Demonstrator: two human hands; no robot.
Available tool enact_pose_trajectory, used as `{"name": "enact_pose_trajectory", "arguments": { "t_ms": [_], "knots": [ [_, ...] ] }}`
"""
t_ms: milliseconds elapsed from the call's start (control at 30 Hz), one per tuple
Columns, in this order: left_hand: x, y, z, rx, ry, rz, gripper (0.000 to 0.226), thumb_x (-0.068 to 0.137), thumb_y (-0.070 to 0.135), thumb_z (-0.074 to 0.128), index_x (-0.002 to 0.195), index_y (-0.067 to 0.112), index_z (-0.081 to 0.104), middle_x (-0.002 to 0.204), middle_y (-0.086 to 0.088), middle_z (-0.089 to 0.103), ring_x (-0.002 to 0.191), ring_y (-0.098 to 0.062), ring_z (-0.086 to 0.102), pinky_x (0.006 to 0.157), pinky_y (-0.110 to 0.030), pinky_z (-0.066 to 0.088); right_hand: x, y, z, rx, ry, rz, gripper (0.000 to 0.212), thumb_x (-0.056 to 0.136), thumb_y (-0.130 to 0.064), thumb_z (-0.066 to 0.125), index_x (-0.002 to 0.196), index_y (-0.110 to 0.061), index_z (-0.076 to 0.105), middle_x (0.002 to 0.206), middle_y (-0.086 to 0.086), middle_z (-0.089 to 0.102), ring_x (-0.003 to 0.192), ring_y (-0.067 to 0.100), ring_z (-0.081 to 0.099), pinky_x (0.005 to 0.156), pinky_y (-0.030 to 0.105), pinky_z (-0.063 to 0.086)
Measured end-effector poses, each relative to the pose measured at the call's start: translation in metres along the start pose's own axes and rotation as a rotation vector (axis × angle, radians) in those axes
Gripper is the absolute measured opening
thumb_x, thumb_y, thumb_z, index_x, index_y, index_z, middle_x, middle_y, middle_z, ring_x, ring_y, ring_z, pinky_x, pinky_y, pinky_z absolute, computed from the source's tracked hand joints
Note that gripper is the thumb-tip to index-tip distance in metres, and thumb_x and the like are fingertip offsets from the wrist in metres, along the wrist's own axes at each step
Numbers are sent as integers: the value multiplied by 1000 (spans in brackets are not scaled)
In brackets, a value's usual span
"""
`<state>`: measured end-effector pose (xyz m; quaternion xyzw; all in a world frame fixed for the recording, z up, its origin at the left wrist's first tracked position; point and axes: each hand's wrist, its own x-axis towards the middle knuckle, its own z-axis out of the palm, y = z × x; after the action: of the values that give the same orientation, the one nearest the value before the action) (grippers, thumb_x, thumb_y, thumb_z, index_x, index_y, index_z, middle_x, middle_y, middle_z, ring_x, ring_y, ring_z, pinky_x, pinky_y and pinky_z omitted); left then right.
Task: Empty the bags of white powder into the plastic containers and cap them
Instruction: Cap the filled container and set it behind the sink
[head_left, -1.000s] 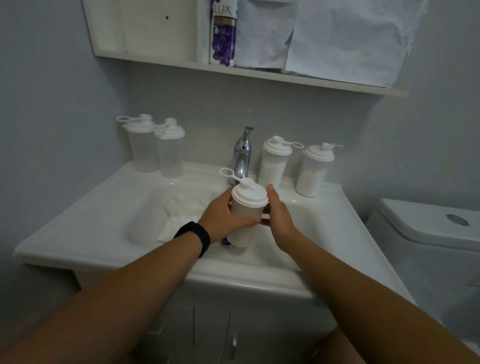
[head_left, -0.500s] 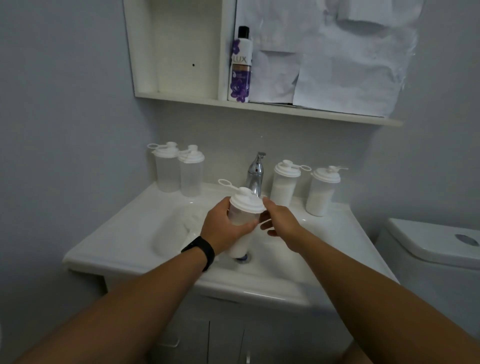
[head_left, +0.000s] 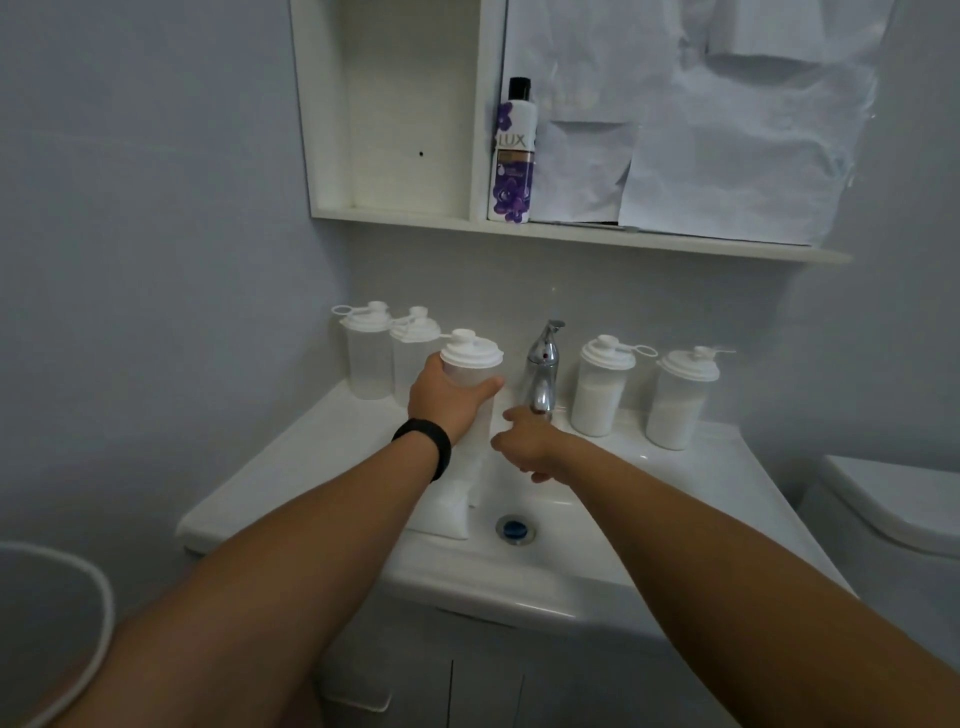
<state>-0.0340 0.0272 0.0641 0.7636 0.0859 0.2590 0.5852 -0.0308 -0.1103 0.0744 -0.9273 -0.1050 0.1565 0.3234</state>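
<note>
while the left hand (head_left: 441, 397) grips a white-capped translucent plastic container (head_left: 470, 379) beside the chrome tap (head_left: 543, 371), the right hand (head_left: 524, 444) hangs loosely curled, holding nothing.

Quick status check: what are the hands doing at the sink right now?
Left hand grips capped container, lifted over sink. Right hand open, holding nothing. Faucet close beside container.

**Back ledge crowded, basin front open**

Faucet (head_left: 543, 369) blocks 12 o'clock. Two capped containers (head_left: 387, 353) stand at 10 o'clock, two filled containers (head_left: 639, 395) at 2 o'clock. Powder bag (head_left: 449, 512) lies in basin at 9. Bare counter (head_left: 727, 499) at 3 o'clock; shelf (head_left: 571, 234) overhead.
</note>
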Motion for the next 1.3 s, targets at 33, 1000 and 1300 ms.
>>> {"name": "enact_pose_trajectory", "arguments": {
  "t_ms": [33, 1000, 1300],
  "knots": [
    [6, -3, 3, -7, 0, -7, 75, 72, 43, 90, 134, 22, 54, 126, 6, 64, 114, -19, 62, 98, -35, 52, 6, 1, 2, -8, 3, -12, 67, 104, -29, 50, 162, -22, 17, 160, 11, 30, 133, 33, 48, 98, 42, 51],
    [64, -55, 26, 103, 229, 12, 49, 90, 27, 69, 133, 23, 47, 127, 5, 50, 115, -21, 57, 97, -34, 50, 81, 38, 26, -302, 39, -199, 48, 103, -37, 50, 149, -26, 42, 142, 6, 53, 123, 24, 55, 104, 39, 47],
    [90, -68, -11, 70, 233, -218, 85, 85, 32, 76, 153, 19, 27, 152, -8, 36, 133, -31, 48, 108, -39, 43, 70, 12, 37, -374, 50, -282, 48, 103, -37, 48, 149, -27, 42, 144, 2, 52, 124, 24, 55, 103, 40, 47]
  ]
}}
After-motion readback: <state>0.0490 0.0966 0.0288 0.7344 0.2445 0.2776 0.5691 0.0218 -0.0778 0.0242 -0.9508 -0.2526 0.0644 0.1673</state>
